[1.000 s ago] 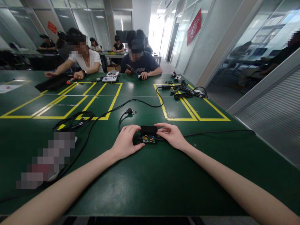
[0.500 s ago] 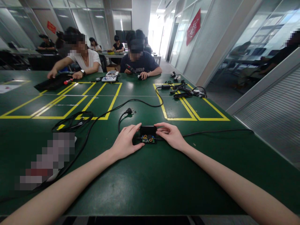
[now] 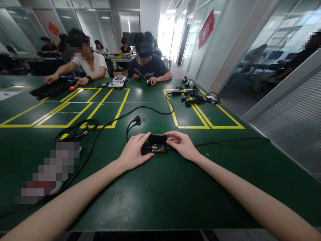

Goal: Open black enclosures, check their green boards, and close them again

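An opened power adapter [image 3: 158, 149] lies on the green table, its circuit board with copper-coloured rings showing in the lower black shell. Its black cover [image 3: 157, 139] stands tilted up along the far side of the board. My left hand [image 3: 134, 150] grips the adapter from the left, index finger at the cover's upper corner and thumb at the shell's near left corner. From the right, my right hand [image 3: 182, 144] pinches the cover's right edge between thumb and fingers. Black cables run out of both ends of the adapter, the left one curving to a plug [image 3: 137, 118].
A coiled black cable [image 3: 77, 130] and a blurred-out object [image 3: 50, 174] lie to the left. Across the table are a heap of adapters and cables [image 3: 194, 97], a white device [image 3: 117, 82] and yellow tape outlines [image 3: 115, 122]. Two people work opposite.
My hands and the adapter keep nearly the same pose. Across the table, the person in white has shifted the black tray slightly left; the whole view has drifted a little.
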`<act>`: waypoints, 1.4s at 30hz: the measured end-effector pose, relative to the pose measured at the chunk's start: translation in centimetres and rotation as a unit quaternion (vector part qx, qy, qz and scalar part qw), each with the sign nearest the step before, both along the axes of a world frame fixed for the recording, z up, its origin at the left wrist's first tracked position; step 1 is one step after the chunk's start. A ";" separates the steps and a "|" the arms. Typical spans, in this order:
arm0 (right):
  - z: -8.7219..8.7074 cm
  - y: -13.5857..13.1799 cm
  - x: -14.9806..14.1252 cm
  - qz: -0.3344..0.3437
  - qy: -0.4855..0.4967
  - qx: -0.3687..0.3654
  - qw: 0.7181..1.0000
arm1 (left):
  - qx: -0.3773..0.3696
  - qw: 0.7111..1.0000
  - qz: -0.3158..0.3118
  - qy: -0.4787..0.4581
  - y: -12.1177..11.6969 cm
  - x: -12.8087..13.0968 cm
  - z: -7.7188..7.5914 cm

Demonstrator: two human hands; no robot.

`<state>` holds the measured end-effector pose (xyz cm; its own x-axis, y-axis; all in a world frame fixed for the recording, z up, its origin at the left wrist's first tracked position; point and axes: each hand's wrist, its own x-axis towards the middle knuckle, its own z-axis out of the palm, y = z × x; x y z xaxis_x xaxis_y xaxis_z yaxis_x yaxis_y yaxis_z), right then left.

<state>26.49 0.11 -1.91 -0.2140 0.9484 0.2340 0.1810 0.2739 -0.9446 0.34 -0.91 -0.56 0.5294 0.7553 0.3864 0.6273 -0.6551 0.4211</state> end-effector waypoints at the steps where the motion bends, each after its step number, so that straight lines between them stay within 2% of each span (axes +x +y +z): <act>1: 0.0 0.0 0.0 0.000 0.000 0.000 1.000 | -0.002 1.000 0.000 0.001 0.0 0.0 0.0; 14: 0.7 -0.4 0.0 0.008 0.005 0.004 1.000 | -0.001 1.000 -0.006 -0.024 -0.2 0.1 0.6; 23: 1.2 -0.7 0.2 0.054 -0.009 -0.002 0.999 | -0.012 1.000 -0.026 0.005 -0.3 0.1 0.7; 27: 1.3 -0.7 0.3 0.055 -0.039 0.023 0.997 | -0.006 0.999 -0.048 0.021 -0.2 0.0 0.5; 30: 1.4 -0.8 0.4 0.057 -0.084 0.079 0.992 | -0.005 0.998 -0.054 0.036 0.0 0.1 0.3; 32: 1.4 -0.9 0.4 0.072 -0.133 0.151 0.977 | -0.006 0.998 -0.047 0.041 0.0 0.2 0.2; 36: 1.1 -1.1 0.2 0.106 -0.260 0.279 0.918 | -0.011 0.998 -0.043 0.043 0.1 0.4 0.3; 42: 1.1 -1.2 -0.4 0.126 -0.355 0.326 0.867 | -0.019 0.998 -0.031 0.047 -0.4 0.9 0.7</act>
<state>26.06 -1.09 -0.81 -0.7059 0.5654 0.4267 0.5099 0.8237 -0.2479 1.26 -1.29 0.17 0.6084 0.7327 0.3049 0.6236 -0.6790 0.3873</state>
